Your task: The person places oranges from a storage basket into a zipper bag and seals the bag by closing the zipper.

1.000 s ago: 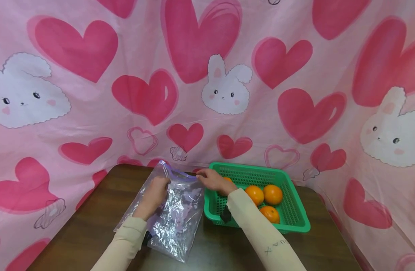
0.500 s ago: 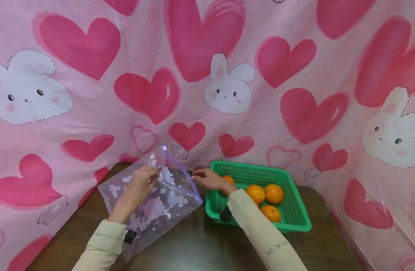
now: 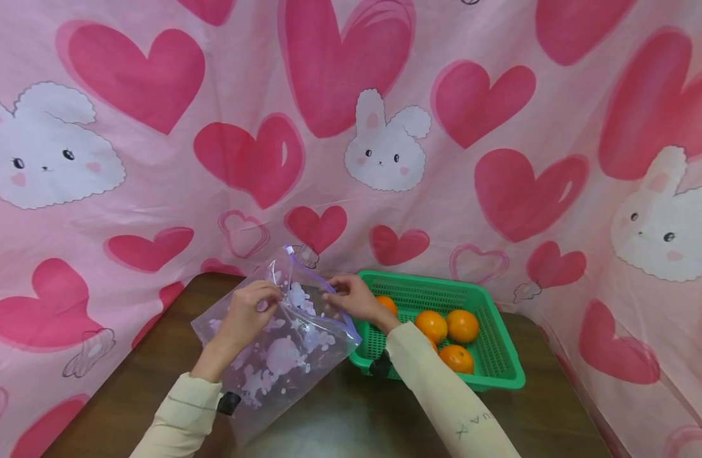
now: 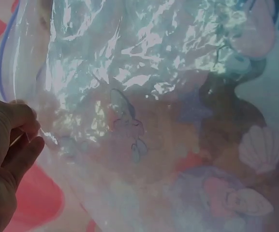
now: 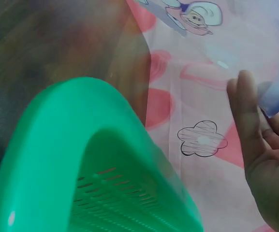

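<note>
A clear plastic zip bag [image 3: 283, 357], printed with pale pink shapes and edged by a purple zip strip [image 3: 316, 278], is held up tilted over the table, its mouth toward the right. My left hand [image 3: 247, 315] pinches the film a little behind the mouth; the left wrist view shows that left hand [image 4: 11, 150] with thumb against fingers on the plastic. My right hand [image 3: 359, 300] holds the purple edge at the mouth. In the right wrist view, the strip [image 5: 278, 94] runs between the fingers and thumb of the right hand [image 5: 257, 145].
A green slotted basket [image 3: 506, 346] stands at the right on the dark wooden table [image 3: 351, 413], just under my right forearm. Several oranges [image 3: 463, 326] lie inside it. A pink cloth [image 3: 328, 191] with hearts and rabbits hangs behind the table.
The bag has been lifted off the table and turned, its mouth now toward the right. My left hand has carried it rightward since half a second ago, and my right hand has taken the purple edge.
</note>
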`<state>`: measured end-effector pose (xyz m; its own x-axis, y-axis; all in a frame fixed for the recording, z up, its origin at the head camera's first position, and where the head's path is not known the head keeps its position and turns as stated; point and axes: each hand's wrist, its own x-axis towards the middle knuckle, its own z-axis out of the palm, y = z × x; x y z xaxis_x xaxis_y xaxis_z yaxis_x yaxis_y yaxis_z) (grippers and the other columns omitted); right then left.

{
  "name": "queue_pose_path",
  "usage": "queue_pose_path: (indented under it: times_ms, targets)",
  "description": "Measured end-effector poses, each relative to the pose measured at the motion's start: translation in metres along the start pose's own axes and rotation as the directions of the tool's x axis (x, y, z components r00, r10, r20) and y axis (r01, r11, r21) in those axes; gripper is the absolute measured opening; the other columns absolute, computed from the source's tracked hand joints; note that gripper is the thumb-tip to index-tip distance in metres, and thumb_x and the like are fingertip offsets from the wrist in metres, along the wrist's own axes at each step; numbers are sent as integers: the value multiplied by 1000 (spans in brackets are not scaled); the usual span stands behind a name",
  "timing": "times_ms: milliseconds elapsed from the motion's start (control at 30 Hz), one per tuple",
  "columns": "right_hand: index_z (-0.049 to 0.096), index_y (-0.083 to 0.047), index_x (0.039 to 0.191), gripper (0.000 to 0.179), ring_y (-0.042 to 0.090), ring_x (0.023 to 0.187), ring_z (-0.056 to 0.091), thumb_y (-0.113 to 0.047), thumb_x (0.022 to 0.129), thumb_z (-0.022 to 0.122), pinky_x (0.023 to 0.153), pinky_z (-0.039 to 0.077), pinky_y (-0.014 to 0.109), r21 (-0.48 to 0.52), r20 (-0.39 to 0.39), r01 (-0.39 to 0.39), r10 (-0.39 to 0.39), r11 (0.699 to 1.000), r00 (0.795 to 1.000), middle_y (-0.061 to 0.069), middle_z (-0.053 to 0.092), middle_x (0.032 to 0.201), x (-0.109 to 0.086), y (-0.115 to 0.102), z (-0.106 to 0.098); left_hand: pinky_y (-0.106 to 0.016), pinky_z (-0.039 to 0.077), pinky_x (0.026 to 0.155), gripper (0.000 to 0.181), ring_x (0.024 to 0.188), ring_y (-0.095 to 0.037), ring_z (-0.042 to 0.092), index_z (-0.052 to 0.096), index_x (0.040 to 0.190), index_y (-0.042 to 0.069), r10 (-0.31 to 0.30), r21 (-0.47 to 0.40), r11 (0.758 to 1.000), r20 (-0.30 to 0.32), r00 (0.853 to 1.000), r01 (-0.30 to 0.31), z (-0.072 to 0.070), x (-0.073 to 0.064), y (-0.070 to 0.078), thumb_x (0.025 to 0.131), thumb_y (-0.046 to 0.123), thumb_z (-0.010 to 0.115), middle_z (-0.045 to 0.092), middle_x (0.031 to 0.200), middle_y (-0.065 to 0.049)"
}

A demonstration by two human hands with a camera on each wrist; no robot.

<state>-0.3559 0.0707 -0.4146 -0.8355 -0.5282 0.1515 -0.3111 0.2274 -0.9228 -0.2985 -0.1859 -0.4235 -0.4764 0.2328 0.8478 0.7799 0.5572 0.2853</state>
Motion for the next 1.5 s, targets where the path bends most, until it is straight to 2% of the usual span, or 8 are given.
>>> queue_pose_path:
  times_ms: [100,333,600,700,867,1000,1300,1500]
  targets:
    - [67,9,115,23,12,61,69,-5,96,69,59,62,31,23,-46,-17,18,1000,999,16,71,89,-3,-1,0,-8,48,93,30,86,-26,71,75,83,-2,-10,3,1000,1,1000,10,4,0,1,64,-25,81,74,88,-10]
    - [70,6,114,24,13,61,68,-6,94,73,55,60,30,37,-154,13,-7,999,988,18,72,87,-9,-9,2,-43,55,92,33,97,-37,71,77,95,-7,14,8,1000,-21,1000,-14,16,3,1,67,-26,76,75,100,-21]
    - [77,2,103,16,8,63,65,-7,89,78,60,58,21,-151,-316,81,-126,985,940,16,76,89,-12,-19,10,-43,59,88,19,92,-32,71,77,100,-2,-100,-3,995,-69,993,100,26,12,17,82,-5,75,76,96,-16]
    - [77,1,99,14,9,64,65,-6,88,79,62,56,18,-209,-340,99,-167,973,925,15,76,88,-14,-22,14,-44,62,78,15,85,-27,71,78,102,1,-251,-18,968,-38,967,251,31,19,28,88,8,75,77,93,-12]
    - [78,0,99,13,12,63,65,-4,87,78,62,56,19,-227,-348,121,-197,966,917,15,75,91,-17,-23,18,-45,61,78,28,88,-27,71,78,107,3,-509,-27,860,52,859,510,41,31,41,93,27,74,76,98,-12]
    - [78,-1,102,15,12,66,67,-5,88,78,66,59,21,-254,-333,129,-212,959,919,13,75,97,-19,-21,20,-47,61,79,36,89,-30,71,78,107,1,-584,5,810,101,805,587,49,37,45,91,32,73,76,100,-16]
    - [77,1,106,17,17,69,70,-4,90,76,66,61,24,-215,-308,120,-184,969,934,14,74,98,-21,-21,21,-30,43,52,15,63,-16,52,74,69,6,-577,53,817,93,812,575,49,47,42,82,15,73,66,63,-4]
    - [75,3,107,19,19,71,71,-3,89,77,62,60,23,-152,-323,80,-126,985,938,17,73,98,-23,-15,19,-30,54,60,20,71,-21,70,74,94,-7,-585,-5,809,82,807,588,45,49,39,78,-1,66,76,79,-16]
